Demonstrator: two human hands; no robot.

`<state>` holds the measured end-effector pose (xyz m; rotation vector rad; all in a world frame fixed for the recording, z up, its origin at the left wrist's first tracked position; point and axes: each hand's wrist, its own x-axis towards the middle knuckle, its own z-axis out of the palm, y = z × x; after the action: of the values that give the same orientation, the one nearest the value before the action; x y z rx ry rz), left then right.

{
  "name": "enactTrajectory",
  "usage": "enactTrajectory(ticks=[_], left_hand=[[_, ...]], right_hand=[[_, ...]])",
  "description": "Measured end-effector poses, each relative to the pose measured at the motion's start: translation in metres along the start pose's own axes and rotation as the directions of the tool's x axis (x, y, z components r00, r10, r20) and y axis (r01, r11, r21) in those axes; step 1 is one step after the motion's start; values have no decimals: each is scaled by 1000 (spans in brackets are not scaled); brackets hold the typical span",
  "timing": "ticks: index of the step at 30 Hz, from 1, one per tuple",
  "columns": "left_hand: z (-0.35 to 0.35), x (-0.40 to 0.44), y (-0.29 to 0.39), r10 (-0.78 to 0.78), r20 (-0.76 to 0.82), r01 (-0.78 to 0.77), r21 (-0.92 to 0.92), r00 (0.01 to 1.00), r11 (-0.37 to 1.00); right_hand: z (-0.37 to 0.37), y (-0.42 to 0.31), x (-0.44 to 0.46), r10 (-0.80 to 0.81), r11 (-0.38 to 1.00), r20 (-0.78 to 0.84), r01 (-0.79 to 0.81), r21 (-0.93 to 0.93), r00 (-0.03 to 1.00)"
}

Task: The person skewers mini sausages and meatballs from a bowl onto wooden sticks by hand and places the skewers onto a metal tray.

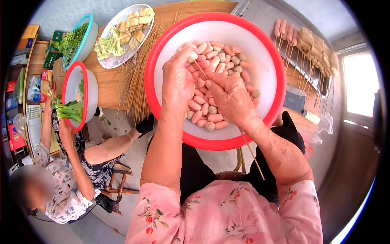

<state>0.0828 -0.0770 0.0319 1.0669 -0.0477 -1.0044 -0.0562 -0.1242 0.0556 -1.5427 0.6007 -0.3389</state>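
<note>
Aslant, skewer [252,154] between tightly pinched right fingers [216,85], its tip at half-curled left fingers [182,56], hold unclear.

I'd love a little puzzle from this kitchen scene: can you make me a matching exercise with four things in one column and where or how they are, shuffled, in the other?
Things
1. The wearer's right hand
2. The biggest bowl
3. The oval plate
4. The metal tray

Places and states
A. Bears skewered brown pieces
B. Pinches a thin stick
C. Has a red rim and loose pink pieces inside
D. Carries pale green vegetable pieces beside yellowish slices

Right pairs: 1-B, 2-C, 3-D, 4-A
</note>
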Motion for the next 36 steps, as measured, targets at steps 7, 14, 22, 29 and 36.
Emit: enactTrajectory(ticks=[7,14,22,29,36], left_hand=[[2,-1,-7,-37,30,38,-34,999,999],[0,-3,-14,-8,33,10,-55,999,998],[-1,-2,-22,25,32,-23,-63,999,998],[0,-7,-21,19,75,-14,-71,997,997],[2,-12,-22,18,65,-15,-50,998,999]], right_hand=[[3,10,-4,16,1000,-50,-16,-10,999],[1,15,-4,-102,989,-69,94,-113,992],[2,10,-8,33,996,-27,-31,78,999],[3,15,-10,39,999,-44,-39,0,998],[3,20,-12,-66,985,-117,46,-164,991]])
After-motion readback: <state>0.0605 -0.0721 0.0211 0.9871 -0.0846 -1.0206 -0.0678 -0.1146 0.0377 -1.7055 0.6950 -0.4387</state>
